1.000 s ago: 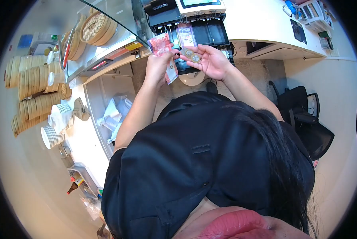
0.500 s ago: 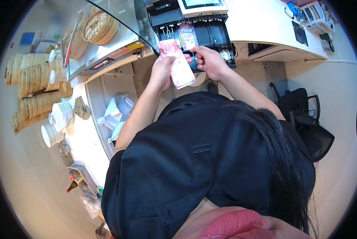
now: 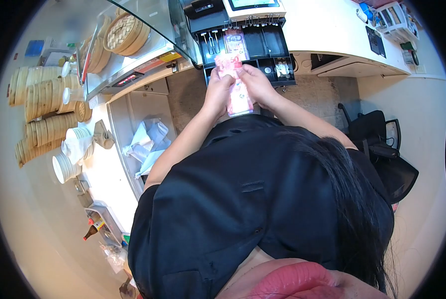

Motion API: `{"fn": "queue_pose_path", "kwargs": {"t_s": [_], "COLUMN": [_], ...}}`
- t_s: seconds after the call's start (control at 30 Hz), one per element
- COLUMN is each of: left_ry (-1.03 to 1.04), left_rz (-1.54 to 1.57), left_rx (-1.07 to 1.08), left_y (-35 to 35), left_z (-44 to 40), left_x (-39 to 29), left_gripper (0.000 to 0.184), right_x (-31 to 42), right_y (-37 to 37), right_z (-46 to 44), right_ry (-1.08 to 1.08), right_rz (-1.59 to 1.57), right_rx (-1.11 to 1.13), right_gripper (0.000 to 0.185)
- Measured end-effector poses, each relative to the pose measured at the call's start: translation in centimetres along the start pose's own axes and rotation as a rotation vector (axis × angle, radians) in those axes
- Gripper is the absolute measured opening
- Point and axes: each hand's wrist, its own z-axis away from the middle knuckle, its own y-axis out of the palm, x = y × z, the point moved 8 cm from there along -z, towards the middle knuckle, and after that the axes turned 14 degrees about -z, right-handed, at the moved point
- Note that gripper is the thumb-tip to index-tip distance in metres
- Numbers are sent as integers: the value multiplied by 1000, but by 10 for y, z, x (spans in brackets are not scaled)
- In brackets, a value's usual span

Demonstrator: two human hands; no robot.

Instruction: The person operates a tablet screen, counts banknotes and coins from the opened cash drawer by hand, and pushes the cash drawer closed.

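Note:
A stack of pink-red banknotes (image 3: pixel 240 103) lies lengthwise between my hands, above the front of the open cash drawer (image 3: pixel 255 37). My left hand (image 3: pixel 218 93) is closed on the stack's left side, its thumb laid over the top. From the right, my right hand (image 3: pixel 256 85) grips the far part of the same notes, near a printed "50". Its fingertips are partly hidden by the notes. Purple banknotes (image 3: pixel 236 42) lie in one drawer compartment. Coins (image 3: pixel 283 69) fill a small tray at the drawer's right front.
A tablet (image 3: pixel 253 4) stands behind the drawer. To the left are a glass-sided counter with bamboo steamers (image 3: pixel 123 36), stacked white plates (image 3: pixel 64 168) and a crumpled white cloth (image 3: pixel 148 142) on a shelf. A black chair (image 3: pixel 382 144) stands at the right.
My left hand has moved right and the notes hang more upright, closer to my body. My right hand has come left and down from the drawer and now holds the stack too.

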Motion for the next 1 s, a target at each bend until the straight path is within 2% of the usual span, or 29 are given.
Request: {"fn": "queue_pose_path", "kwargs": {"t_s": [0.03,0.1,0.17,0.23,0.27,0.3,0.33,0.37,0.43,0.47,0.6,0.7,0.83,1.0], "left_ry": [65,85,42,198,233,274,219,162,178,199,252,309,253,287], "left_rz": [-97,-128,-297,-466,-454,-445,-384,-321,-277,-263,-234,-171,-151,-194], "left_rx": [-64,-36,121,92,128,164,178,190,208,192,134,107,74,110], "left_y": [2,11,27,32,36,41,42,43,42,38,18,6,-2,0], "left_z": [0,3,7,9,10,13,13,17,22,24,33,36,39,38], "left_x": [-8,-18,-20,-28,-27,-34,-36,-36,-46,-50,-60,-61,-52,-48], "left_gripper": [57,61,66,66,65,63,62,61,54,51,38,32,28,27], "right_x": [-5,10,63,85,88,90,93,90,83,83,101,97,93,86], "right_y": [-7,-38,-57,-95,-101,-99,-95,-95,-78,-76,-58,-61,-63,-88], "right_z": [-12,-38,-52,-97,-109,-119,-128,-137,-145,-144,-129,-126,-123,-137], "right_ry": [-1,-176,-63,-15,-18,9,30,118,129,108,29,53,150,125], "right_rz": [1,115,456,901,901,1117,1332,1326,1378,1361,1322,1338,1396,1149], "right_rx": [0,-105,-151,-184,-184,-144,-105,-204,-169,-262,-395,-480,-306,-260], "right_gripper": [33,33,27,30,30,29,29,28,28,29,36,37,40,42]}}
